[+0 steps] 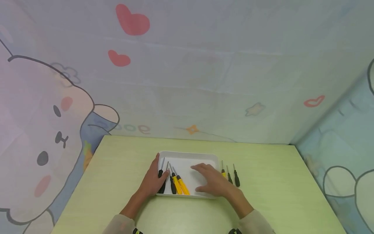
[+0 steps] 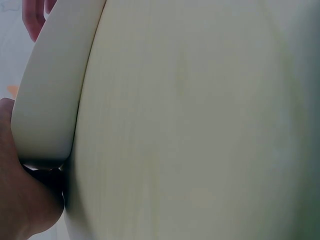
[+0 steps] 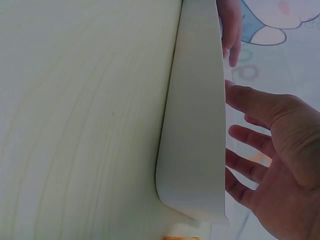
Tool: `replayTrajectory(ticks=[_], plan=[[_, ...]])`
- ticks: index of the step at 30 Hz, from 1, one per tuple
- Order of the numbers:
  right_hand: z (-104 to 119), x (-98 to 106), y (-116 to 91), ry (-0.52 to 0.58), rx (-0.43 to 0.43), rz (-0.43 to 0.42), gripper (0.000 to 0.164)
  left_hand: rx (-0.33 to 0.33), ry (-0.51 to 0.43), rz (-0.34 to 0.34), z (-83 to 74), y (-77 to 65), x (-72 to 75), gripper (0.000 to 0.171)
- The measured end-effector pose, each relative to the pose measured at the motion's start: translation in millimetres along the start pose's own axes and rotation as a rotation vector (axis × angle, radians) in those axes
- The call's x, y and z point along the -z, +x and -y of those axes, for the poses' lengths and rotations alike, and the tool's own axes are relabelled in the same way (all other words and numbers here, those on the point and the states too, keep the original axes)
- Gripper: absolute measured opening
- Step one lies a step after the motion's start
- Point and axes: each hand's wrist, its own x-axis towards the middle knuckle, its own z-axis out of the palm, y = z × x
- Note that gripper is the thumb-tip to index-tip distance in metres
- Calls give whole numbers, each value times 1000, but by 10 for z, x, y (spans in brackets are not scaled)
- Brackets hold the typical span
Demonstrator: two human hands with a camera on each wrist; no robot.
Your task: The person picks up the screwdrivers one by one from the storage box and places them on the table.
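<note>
A white rectangular tray [image 1: 187, 159] lies on the table, with several screwdrivers in its left half. Some have black handles [image 1: 173, 185], others yellow and black handles [image 1: 183, 185]; their shafts point away from me. At the tray's left wall, my left hand [image 1: 150, 182] grips the side, thumb over the rim above the black screwdrivers. In the left wrist view this hand [image 2: 25, 200] is at the tray's corner. Over the tray's right half is my right hand [image 1: 216, 182], fingers spread and holding nothing. The right wrist view shows its fingers [image 3: 250, 100] behind the tray wall [image 3: 195, 115].
Right of the tray lie three more screwdrivers: one with a yellow handle [image 1: 223, 174], partly hidden, and two with black handles [image 1: 236, 179]. The light wooden table [image 1: 271, 175] ends at a printed cloth backdrop [image 1: 204, 97].
</note>
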Motion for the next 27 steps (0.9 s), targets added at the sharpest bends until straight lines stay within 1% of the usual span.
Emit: replayTrajectory(ticks=[5,11,15,19,27], plan=[[42,-28,39,-5,0,32,85,-14,-2,-6,16,5,7,87],[82,-40,91,-56,57,43,87,-15,4,-6,18,20,-2,87],[140,-27,119,-95,67,81,88,-13,3,-5,4,17,-1,87],[178,-38,158,-108,60,121,88,-17,2,-6,-1,13,5,86],[213,-73,273,-178,131,169,84,-29,-4,-12,-5,9,15,87]])
